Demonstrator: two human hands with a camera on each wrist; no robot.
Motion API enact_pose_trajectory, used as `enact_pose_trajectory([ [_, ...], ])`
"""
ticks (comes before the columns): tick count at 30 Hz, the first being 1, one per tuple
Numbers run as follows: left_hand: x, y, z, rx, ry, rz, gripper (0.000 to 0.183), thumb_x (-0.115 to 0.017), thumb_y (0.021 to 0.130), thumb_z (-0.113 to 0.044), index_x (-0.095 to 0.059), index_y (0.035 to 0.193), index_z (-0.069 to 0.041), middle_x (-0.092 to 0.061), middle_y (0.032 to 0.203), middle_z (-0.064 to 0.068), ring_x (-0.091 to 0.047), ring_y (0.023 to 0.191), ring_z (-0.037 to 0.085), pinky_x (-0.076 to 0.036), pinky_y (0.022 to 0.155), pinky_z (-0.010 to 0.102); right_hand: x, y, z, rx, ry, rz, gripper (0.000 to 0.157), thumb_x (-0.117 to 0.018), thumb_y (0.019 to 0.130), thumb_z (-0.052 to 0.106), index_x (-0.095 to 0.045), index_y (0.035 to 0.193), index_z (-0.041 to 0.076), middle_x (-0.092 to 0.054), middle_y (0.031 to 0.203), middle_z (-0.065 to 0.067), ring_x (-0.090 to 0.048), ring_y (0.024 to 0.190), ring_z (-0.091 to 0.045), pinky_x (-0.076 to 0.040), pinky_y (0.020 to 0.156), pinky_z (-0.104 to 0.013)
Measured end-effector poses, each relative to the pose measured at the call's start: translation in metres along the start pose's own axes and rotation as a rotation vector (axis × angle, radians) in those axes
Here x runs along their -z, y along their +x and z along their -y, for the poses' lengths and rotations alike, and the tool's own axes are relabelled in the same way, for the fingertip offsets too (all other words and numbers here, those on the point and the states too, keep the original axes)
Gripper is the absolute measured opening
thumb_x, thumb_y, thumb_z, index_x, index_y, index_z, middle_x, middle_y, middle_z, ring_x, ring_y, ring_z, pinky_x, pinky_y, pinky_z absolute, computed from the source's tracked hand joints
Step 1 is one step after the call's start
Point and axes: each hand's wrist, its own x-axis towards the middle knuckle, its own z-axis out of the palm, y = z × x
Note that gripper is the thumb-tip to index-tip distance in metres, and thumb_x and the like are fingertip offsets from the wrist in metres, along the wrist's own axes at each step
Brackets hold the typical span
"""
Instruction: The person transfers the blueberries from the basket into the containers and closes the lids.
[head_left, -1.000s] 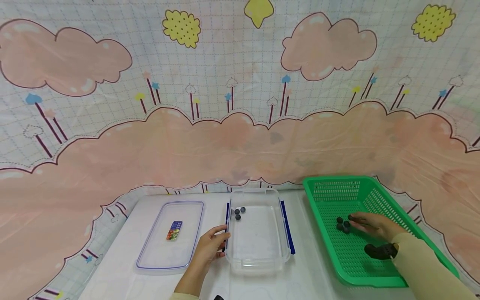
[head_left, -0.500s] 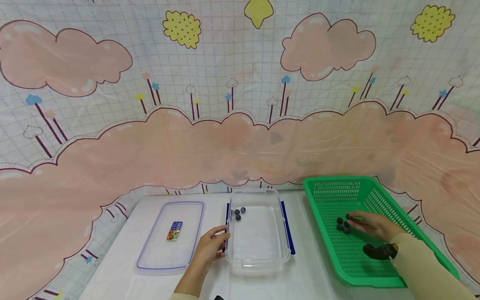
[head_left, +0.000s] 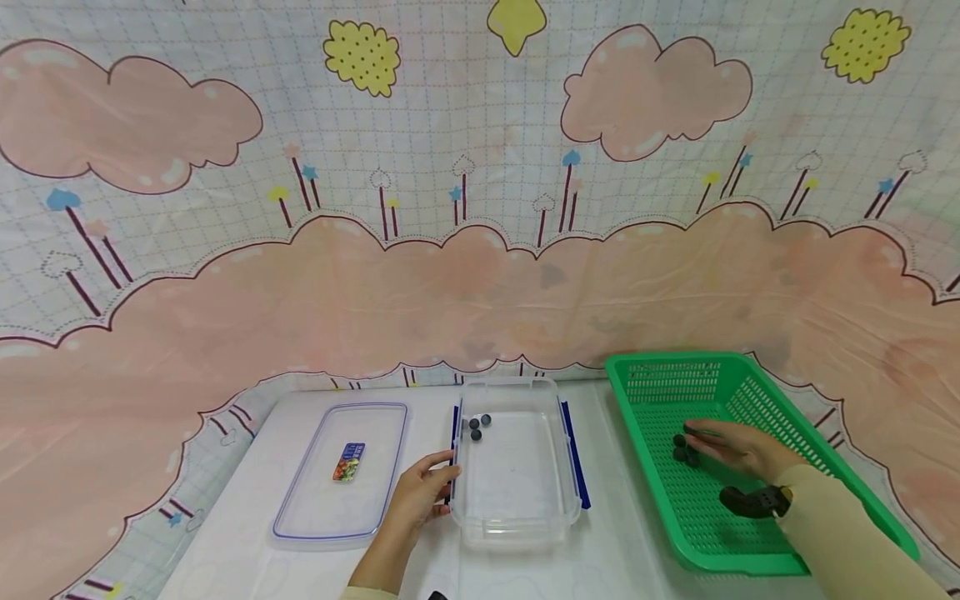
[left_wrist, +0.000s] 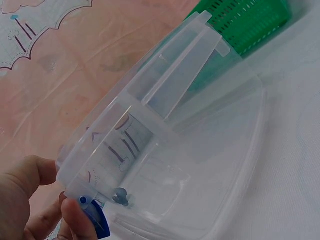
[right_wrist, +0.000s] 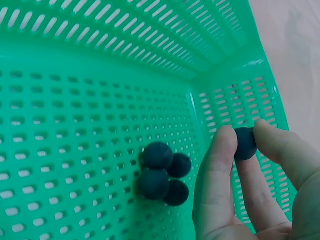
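Looks partway done — with a few balls [head_left: 476, 434] in the middle box [head_left: 517, 527], gripped on its left side by the left hand [head_left: 422, 492], one ball [right_wrist: 245, 144] pinched in right hand [head_left: 750, 450] near four remaining balls [right_wrist: 154, 184] in the right basket [head_left: 742, 563], and lid [head_left: 315, 500] off at left.

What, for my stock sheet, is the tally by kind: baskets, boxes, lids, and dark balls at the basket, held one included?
Green basket: 1
Clear box: 1
Clear lid: 1
Dark balls (basket and right hand): 5
Total: 8
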Motion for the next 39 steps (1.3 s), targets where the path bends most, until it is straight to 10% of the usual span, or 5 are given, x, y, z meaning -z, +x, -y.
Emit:
enact_pose_trajectory([
  [12,0.0,-0.001,0.0,-0.008,-0.008,0.008,0.043,-0.067,0.09,-0.018,-0.06,0.13,-0.004,-0.059,0.088,0.004,-0.051,0.072,0.014,-0.049,0.053,0.021,-0.012,0.005,0.003,0.067,-0.168,0.021,0.01,-0.059,0.098,0.009,-0.066,0.105,0.012,-0.059,0.103,0.004,-0.066,0.091,-0.005,-0.047,0.103,-0.03],
  [16,0.0,-0.001,0.0,-0.012,-0.009,0.009,0.043,-0.067,0.09,-0.018,-0.06,0.13,-0.004,-0.059,0.088,0.004,-0.051,0.072,0.014,-0.05,0.053,0.02,-0.019,0.007,0.005,0.076,-0.216,0.024,0.039,-0.058,0.099,0.011,-0.049,0.135,-0.003,-0.058,0.118,-0.011,-0.066,0.092,-0.003,-0.045,0.106,-0.033],
  [21,0.001,-0.001,0.0,-0.008,-0.008,0.008,0.042,-0.067,0.09,-0.017,-0.061,0.13,-0.004,-0.06,0.088,0.003,-0.051,0.071,0.013,-0.05,0.053,0.021,-0.03,0.005,0.009,0.088,-0.284,0.054,0.065,-0.056,0.101,0.013,-0.02,0.149,-0.013,-0.009,0.155,-0.037,-0.063,0.092,0.001,-0.043,0.108,-0.033],
  [32,0.0,0.0,0.0,-0.006,-0.004,0.001,0.043,-0.068,0.089,-0.018,-0.061,0.13,-0.004,-0.058,0.086,0.003,-0.051,0.071,0.014,-0.05,0.053,0.021,-0.048,0.001,0.018,0.113,-0.189,0.108,0.012,-0.061,0.097,0.007,-0.069,0.102,0.013,-0.059,0.105,0.003,-0.066,0.094,-0.007,-0.047,0.104,-0.031],
  [39,0.0,0.001,0.001,-0.006,0.002,-0.004,0.043,-0.068,0.089,-0.019,-0.062,0.129,-0.005,-0.056,0.085,0.003,-0.052,0.073,0.014,-0.051,0.053,0.022,-0.06,0.001,0.021,0.132,-0.237,0.132,0.014,-0.059,0.097,0.007,-0.069,0.106,0.014,-0.024,0.149,-0.04,-0.065,0.095,-0.005,-0.046,0.105,-0.031],
])
